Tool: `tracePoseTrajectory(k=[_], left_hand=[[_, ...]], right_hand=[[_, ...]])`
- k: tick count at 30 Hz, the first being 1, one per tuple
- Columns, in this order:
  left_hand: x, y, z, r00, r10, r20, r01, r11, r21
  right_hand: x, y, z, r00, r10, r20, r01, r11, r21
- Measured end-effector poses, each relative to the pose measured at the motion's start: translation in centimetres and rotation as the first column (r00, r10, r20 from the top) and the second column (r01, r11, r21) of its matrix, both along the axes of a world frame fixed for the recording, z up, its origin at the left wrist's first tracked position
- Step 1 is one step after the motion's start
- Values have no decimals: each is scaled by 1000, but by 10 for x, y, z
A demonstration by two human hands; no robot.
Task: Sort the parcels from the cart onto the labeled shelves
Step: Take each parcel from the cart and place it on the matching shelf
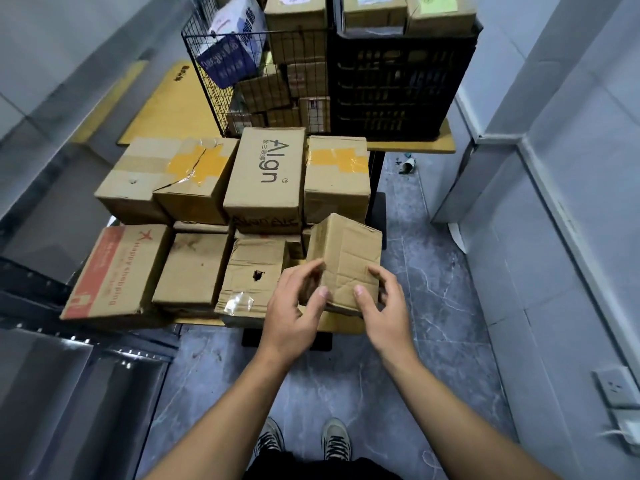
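One wide-angle head view looks forward and steeply down from standing height: the person's shoes (304, 441) at the bottom edge, stacked parcels (265, 174) close ahead at centre, walls (571, 168) bending outward at both sides.

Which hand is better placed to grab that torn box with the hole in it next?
Left. The left hand grips the small parcel directly beside the torn box; the right hand holds the parcel's far side.
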State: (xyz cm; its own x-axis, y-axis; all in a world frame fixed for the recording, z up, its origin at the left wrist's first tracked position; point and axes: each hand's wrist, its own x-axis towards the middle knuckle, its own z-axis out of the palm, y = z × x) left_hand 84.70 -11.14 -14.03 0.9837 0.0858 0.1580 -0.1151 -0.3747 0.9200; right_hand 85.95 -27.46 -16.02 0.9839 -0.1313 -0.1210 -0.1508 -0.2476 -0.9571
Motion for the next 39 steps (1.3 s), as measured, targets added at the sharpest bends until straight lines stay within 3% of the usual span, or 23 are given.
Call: tracePoseTrajectory(k=[2,5,7,9,12,18,23,29,32,36,39], left_hand=[[-1,1,4,997,76,26,-74,994,-84],[2,7,15,987,150,58,-152,988,29],[2,12,17,991,136,2,-136,990,46],[1,16,22,991,100,-87,-105,993,-58],[-3,15,27,987,11,-162,-48,972,-229],[-13,5,40,996,61,-58,-73,967,-245],[-13,7,51,1000,24,-14,-28,928,-371],[-8,13,42,988,144,47,-140,987,-79],[-11,13,44,989,144,36,-139,983,-121],[-14,15,46,994,98,-38,-104,974,-203],[-17,18,45,987,160,8,-158,979,-126]], right_hand=[[-1,-1,5,999,-20,32,18,997,77],[-1,-1,13,998,-14,62,2,982,190],[-3,-1,16,996,31,79,-47,975,216],[-3,-3,22,993,65,94,-85,968,234],[0,-4,26,981,162,106,-177,972,153],[0,7,36,973,225,54,-228,971,69],[4,9,47,990,133,45,-140,960,242],[5,5,55,991,136,-9,-107,823,558],[1,3,55,986,159,-57,-86,764,639],[-1,1,54,979,198,-48,-134,801,584],[-1,0,52,984,132,123,-167,926,339]])
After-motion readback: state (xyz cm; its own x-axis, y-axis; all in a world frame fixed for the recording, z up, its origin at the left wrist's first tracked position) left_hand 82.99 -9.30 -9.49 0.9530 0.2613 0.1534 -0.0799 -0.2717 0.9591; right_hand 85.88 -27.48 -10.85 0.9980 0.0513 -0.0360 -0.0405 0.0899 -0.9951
